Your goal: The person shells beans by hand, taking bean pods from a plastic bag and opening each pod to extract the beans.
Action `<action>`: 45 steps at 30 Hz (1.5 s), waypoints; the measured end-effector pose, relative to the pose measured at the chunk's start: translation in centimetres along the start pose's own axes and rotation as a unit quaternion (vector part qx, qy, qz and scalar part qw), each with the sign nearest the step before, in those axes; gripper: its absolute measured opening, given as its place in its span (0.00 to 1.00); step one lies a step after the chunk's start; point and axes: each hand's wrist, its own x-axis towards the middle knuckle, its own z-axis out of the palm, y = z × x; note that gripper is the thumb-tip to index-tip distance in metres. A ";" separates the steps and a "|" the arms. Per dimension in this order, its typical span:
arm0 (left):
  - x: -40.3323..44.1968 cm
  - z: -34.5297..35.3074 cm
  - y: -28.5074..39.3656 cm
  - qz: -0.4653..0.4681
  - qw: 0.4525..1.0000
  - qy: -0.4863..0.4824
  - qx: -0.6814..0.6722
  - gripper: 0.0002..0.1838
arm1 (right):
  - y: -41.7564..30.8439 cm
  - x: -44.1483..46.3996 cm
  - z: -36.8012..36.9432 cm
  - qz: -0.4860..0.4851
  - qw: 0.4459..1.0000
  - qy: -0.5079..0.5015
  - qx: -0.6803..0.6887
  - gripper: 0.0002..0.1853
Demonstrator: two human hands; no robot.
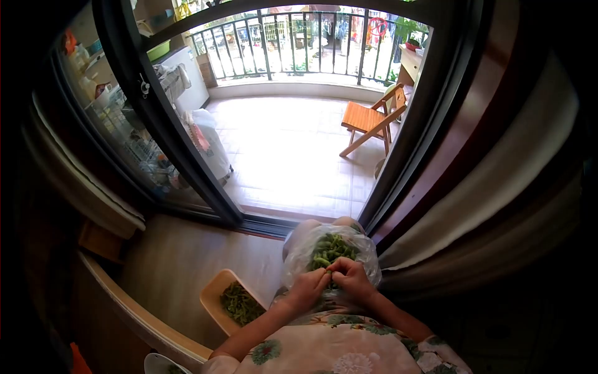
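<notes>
A clear plastic bag lies open on the lap, with green pods heaped inside. My left hand and my right hand meet over the near side of the bag. The fingers of both are pinched together, fingertips touching or nearly so. Whatever lies between them is too small to make out. To the left of the lap, an orange-tan bin holds more green pods or trimmings.
Beyond the sliding door frame lies a bright tiled balcony with a folding wooden chair and a railing. A curtain hangs at the right. A white container stands at the bottom left, near a curved wooden edge.
</notes>
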 end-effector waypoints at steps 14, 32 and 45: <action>0.4 0.2 -0.3 -0.001 1.000 -0.005 0.003 0.14 | 0.6 0.3 0.5 -0.084 0.994 0.042 -0.059 0.06; 0.6 0.0 0.4 -0.053 0.995 0.020 -0.086 0.17 | -0.3 0.6 1.0 -0.041 0.997 0.054 0.045 0.05; 0.9 0.5 -2.0 -0.081 0.981 0.041 -0.170 0.17 | 0.1 0.8 1.4 -0.047 0.997 0.053 0.026 0.05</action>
